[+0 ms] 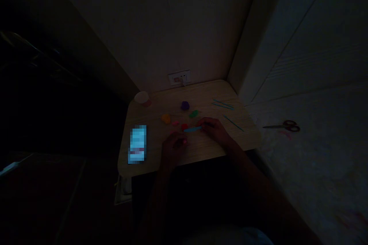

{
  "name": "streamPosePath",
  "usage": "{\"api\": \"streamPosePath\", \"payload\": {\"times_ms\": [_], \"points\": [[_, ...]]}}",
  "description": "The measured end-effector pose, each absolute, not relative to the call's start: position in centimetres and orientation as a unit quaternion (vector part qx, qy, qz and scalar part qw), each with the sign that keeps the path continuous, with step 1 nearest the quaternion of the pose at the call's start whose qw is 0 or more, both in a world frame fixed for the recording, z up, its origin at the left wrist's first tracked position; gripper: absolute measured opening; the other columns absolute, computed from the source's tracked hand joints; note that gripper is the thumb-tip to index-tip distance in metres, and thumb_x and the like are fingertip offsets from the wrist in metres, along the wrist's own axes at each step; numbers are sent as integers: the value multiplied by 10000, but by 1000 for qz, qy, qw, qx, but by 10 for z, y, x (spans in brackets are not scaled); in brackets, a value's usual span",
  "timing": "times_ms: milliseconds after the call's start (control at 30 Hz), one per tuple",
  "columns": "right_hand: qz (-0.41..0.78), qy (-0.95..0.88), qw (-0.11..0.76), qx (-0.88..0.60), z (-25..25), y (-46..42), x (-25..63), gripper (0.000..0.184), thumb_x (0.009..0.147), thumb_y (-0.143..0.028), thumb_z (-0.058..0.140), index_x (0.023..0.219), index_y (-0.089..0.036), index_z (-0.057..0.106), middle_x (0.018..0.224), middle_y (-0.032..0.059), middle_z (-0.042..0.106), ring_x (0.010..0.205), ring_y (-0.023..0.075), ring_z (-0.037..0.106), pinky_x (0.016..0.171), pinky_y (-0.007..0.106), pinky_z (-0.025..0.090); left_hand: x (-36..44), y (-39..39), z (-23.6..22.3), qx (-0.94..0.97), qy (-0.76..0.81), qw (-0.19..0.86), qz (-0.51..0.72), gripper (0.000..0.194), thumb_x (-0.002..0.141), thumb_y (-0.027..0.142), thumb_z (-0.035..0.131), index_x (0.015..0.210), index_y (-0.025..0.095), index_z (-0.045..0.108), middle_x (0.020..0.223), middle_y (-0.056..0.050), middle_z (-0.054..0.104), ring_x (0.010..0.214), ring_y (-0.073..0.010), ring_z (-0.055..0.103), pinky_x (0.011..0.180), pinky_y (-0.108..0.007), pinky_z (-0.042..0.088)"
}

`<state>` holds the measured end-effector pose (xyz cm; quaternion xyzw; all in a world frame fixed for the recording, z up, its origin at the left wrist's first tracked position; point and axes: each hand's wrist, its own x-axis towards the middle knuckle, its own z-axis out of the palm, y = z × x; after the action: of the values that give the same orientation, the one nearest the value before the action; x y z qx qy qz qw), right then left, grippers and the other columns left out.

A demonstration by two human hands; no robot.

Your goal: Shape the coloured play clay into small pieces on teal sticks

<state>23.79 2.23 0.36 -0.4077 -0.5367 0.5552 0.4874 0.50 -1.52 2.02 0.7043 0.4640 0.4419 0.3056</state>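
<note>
My right hand (pixel 214 129) is closed round a light blue plastic modelling knife (pixel 192 129), its blade pointing left over the table. My left hand (pixel 171 147) is curled near the front edge, with a small piece of pink modelling clay (pixel 184 141) at the fingertips. Just beyond the blade lies a red lump of clay (pixel 184 126). Around it are a green lump (pixel 193 114), an orange lump (pixel 166 118), a purple lump (pixel 185 105) and a small pink bit (pixel 175 123). The light is dim, so fine detail is lost.
On the small wooden table (pixel 156 101) stand a paper cup (pixel 142 98) and a lit phone (pixel 137 144). Several thin blue tools (pixel 233 123) lie at the right. A wall socket with a plug (pixel 179 78) sits behind. Scissors (pixel 284 126) rest beyond the table's right edge.
</note>
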Motion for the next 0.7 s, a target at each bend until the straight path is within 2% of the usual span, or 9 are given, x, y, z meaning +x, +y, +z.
{"api": "streamPosePath", "payload": {"times_ms": [100,200,300,400,567,700], "points": [[554,-538,483,-413,4,22,238,213,815,-393,695,900,-208,759,716,0,626,641,146,506,604,271,372,5,-17,20,675,480,352,436,141,826,328,777,818,193,738,792,-26,752,709,-171,696,665,-268,570],[553,-538,478,-420,4,22,238,221,812,-401,694,897,-207,756,712,2,623,642,149,506,599,270,371,4,-19,18,647,485,411,421,186,921,335,658,875,189,764,737,-24,757,566,-148,660,557,-255,545],[554,-537,481,-418,4,22,238,215,805,-397,705,891,-207,757,731,5,632,648,147,505,599,266,365,4,-19,19,659,480,390,427,186,935,306,642,916,196,791,882,-53,799,737,-182,736,728,-304,606],[551,-536,490,-410,6,22,238,208,809,-392,712,888,-205,758,727,2,628,647,144,501,602,266,360,5,-16,20,684,462,340,451,121,901,286,698,889,211,793,971,-68,801,933,-217,746,904,-361,599],[558,-532,490,-407,6,22,238,218,809,-398,712,894,-201,755,700,-4,613,629,140,494,598,266,360,5,-14,21,710,426,315,464,126,862,323,767,800,214,776,903,-66,777,889,-210,726,867,-360,598],[555,-535,479,-420,4,21,238,245,822,-427,697,916,-208,753,701,2,618,628,150,503,583,269,359,5,-15,23,709,439,319,450,163,855,379,784,817,220,791,899,-70,779,881,-221,730,842,-370,609]]}}
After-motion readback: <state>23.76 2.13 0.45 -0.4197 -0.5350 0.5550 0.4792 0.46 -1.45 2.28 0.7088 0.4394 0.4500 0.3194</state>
